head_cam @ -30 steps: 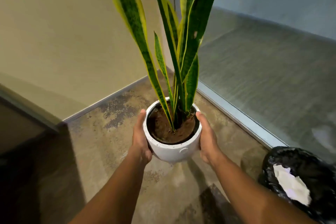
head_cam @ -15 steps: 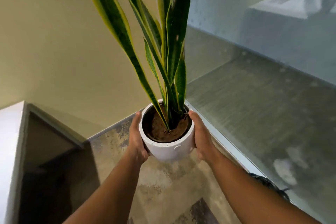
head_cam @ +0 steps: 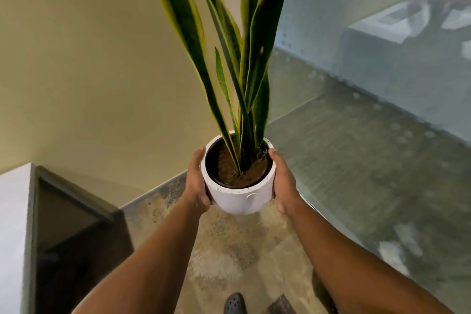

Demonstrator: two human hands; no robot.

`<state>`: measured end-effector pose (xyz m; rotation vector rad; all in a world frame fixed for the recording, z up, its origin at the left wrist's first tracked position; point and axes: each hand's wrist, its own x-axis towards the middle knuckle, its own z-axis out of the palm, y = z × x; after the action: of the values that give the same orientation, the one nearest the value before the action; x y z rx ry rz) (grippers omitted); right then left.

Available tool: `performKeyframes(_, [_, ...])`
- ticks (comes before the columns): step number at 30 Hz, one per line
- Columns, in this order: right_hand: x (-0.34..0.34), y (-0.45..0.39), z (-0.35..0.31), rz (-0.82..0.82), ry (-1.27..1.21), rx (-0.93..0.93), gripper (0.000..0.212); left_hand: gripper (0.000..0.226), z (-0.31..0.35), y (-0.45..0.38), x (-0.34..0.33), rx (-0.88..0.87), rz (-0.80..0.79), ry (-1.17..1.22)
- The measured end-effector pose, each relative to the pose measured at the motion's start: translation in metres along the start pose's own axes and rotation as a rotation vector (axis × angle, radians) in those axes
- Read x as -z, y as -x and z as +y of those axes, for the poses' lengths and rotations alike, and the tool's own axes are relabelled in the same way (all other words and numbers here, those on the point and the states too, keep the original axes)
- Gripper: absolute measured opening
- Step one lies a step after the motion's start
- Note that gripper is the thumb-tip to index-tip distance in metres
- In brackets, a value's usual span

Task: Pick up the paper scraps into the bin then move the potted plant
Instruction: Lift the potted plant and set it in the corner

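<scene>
Both hands hold the potted plant (head_cam: pixel 239 186) in the air above the mottled concrete floor (head_cam: pixel 237 257), in front of the person at the middle of the view. The left hand (head_cam: pixel 196 183) presses flat against the left wall of the white pot, its fingers (head_cam: pixel 198 160) wrapped round that side, and the right hand (head_cam: pixel 284 181) clamps the right wall the same way, thumb lying along the rim. Dark soil fills the pot, and tall green leaves (head_cam: pixel 239 46) edged in yellow rise past the top of the view. A beige wall (head_cam: pixel 89 58) stands far left, a glass partition (head_cam: pixel 369 135) runs along the right, and a dark cabinet (head_cam: pixel 71 237) sits near left. The toe of a dark perforated shoe (head_cam: pixel 235 303) shows at the near edge.
</scene>
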<state>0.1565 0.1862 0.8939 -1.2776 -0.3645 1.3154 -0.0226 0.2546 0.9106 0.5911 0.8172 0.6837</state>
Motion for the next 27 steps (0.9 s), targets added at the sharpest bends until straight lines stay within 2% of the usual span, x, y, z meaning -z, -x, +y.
performKeyframes(7, [-0.042, -0.070, -0.018, 0.066, -0.019, -0.012, 0.050, 0.074, 0.055, -0.065, 0.018, 0.034, -0.080, 0.066])
performKeyframes(15, [-0.072, -0.173, -0.041, 0.078, 0.002, -0.018, 0.053, 0.064, 0.111, -0.148, 0.024, -0.017, -0.117, 0.041])
performKeyframes(21, [-0.082, -0.268, -0.053, 0.070, 0.029, 0.003, 0.047, 0.072, 0.139, -0.237, 0.034, -0.013, -0.057, 0.088])
performKeyframes(27, [-0.084, -0.368, -0.052, 0.061, 0.040, 0.069, 0.038, 0.068, 0.149, -0.339, 0.059, -0.051, -0.018, 0.061])
